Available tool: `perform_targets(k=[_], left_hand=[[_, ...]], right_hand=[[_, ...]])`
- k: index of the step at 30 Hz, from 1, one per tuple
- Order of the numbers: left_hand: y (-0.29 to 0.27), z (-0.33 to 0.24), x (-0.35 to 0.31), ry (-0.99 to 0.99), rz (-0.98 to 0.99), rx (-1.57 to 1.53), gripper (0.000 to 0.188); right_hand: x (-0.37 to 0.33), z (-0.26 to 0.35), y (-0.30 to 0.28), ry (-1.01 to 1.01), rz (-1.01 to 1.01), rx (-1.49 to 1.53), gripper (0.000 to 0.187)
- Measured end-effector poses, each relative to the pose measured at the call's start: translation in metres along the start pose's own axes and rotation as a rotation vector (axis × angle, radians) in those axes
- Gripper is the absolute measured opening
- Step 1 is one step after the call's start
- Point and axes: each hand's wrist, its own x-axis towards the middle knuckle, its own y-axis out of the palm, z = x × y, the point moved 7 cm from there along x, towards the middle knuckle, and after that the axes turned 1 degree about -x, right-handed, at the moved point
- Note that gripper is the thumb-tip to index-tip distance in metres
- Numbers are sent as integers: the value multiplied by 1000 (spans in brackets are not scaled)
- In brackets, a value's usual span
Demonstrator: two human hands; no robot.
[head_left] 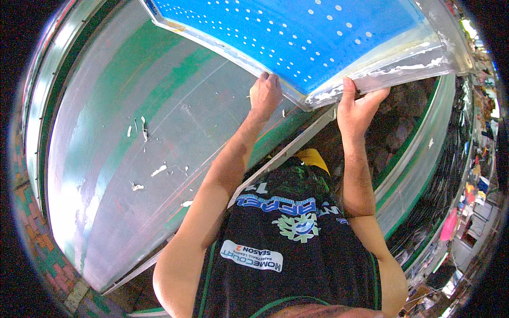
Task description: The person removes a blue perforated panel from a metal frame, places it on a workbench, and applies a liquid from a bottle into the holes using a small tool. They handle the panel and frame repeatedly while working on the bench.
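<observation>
A large blue panel with white dots [318, 37] reaches from the top of the view toward me, tilted, with one corner pointing at me. Along its edges runs a pale frame [392, 74] with patchy white residue. My left hand [266, 95] is closed on the frame's left edge, close to that corner. On the near right edge, my right hand [358, 108] grips the frame, thumb on top and fingers underneath. Below the panel lies a wide grey work table [180, 122] with green streaks, partly hidden by the panel and my left arm.
White scraps [159, 170] and peeled bits [144, 130] are scattered on the table. To the right stands another grey-green surface [419, 164], beside black plastic sheeting [450, 196]. Cluttered goods [480, 206] line the far right. Coloured paving [45, 254] shows at lower left.
</observation>
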Motion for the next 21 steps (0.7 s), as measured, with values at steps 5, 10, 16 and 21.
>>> perform_targets(k=[5, 10, 16, 21], left_hand=[[11, -13, -26, 5, 10, -84, 16], [2, -12, -33, -46, -49, -178, 20], [-6, -8, -13, -33, -70, -50, 26], [-2, -4, -11, -57, -51, -35, 25]], right_hand=[[-1, -3, 0, 14, 26, -48, 80], [-1, -1, -1, -29, 4, -43, 81], [-1, -3, 1, 14, 41, -18, 82], [-1, -2, 2, 35, 40, -51, 81]])
